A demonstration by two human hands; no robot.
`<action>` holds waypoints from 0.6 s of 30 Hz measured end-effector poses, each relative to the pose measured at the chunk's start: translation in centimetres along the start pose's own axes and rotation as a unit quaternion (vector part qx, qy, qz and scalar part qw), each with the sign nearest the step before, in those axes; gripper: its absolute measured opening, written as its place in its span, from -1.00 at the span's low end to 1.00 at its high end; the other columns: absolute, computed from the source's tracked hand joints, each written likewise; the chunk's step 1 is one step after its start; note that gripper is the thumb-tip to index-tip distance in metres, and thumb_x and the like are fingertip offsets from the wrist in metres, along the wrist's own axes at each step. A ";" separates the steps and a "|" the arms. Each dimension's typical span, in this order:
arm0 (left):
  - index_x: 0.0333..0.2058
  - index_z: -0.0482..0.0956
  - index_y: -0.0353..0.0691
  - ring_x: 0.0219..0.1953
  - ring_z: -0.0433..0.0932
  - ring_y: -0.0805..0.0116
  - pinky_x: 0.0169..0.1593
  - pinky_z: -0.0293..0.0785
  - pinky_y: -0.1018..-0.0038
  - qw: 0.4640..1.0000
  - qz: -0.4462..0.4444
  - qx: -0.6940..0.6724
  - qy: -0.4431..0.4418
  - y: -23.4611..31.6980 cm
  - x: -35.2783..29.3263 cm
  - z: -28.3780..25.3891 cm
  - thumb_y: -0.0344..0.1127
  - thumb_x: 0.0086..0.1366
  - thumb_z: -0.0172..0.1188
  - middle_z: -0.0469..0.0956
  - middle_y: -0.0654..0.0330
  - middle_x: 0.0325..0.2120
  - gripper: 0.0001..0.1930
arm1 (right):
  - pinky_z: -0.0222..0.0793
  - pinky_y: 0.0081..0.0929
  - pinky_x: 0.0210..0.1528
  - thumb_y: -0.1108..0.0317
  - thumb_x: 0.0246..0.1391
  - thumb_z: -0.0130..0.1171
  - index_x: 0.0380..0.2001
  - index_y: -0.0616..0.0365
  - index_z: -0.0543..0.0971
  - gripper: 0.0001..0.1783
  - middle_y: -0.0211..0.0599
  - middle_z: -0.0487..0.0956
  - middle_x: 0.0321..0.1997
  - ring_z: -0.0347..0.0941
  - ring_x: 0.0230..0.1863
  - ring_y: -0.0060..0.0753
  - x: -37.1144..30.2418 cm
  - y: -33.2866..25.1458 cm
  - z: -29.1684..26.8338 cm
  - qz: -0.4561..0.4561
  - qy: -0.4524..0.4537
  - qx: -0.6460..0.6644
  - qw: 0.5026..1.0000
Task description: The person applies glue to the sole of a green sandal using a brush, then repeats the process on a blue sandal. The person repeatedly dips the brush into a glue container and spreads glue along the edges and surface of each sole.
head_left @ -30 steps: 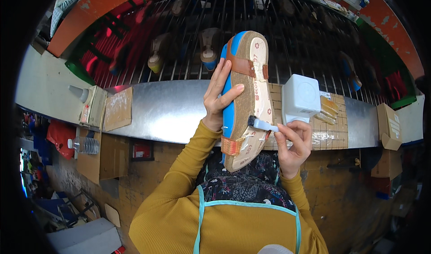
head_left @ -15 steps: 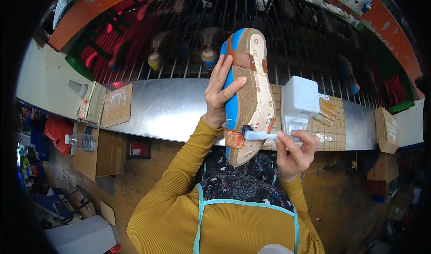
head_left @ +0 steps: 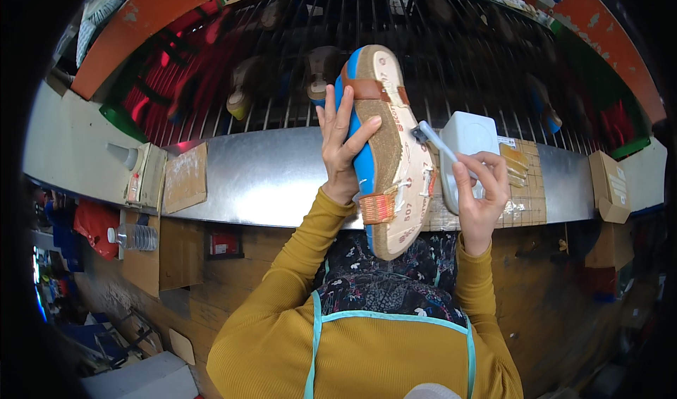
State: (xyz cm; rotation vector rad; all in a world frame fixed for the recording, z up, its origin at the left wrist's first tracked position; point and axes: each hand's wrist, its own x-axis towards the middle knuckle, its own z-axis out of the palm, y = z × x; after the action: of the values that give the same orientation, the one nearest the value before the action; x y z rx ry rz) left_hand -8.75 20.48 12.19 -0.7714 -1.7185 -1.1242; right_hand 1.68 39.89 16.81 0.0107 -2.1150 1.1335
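Sandal (head_left: 402,163) in hand, we hold it above the metal surface (head_left: 261,180), sole facing us, its lower end reaching past the near edge. We judge it light and stiff through the cork side, softer at the straps; the blue flank looks the best hold, leaving the pale sole bare. Right of it, a white container (head_left: 471,134) stands on a cardboard sheet (head_left: 532,205). Our left hand (head_left: 342,159) angles up past the near edge, fingers gripping the blue flank, thumb on the cork. Our right hand (head_left: 484,196) is upright, fingers pinching a brush (head_left: 438,142); its dark bristles sit at the sole's edge, contact unclear.
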 end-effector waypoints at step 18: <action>0.01 0.58 0.10 0.36 0.09 -0.22 0.34 0.07 -0.08 0.990 -0.081 0.100 -0.062 0.3 -3.8 -0.2 -0.28 -0.07 0.47 0.31 0.07 0.27 -0.42 | 0.28 -0.70 -0.42 0.48 0.04 0.32 -0.27 0.24 0.69 -0.84 -0.40 0.44 -0.28 0.33 -0.39 -0.67 -5.8 0.4 -0.7 0.156 -0.100 0.179 0.966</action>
State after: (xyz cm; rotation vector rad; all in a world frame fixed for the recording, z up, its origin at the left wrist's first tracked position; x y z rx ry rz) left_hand -6.91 20.32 8.83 -0.5956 -1.9931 -1.0082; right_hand 6.29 38.83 13.29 -0.0443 -2.1026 1.7583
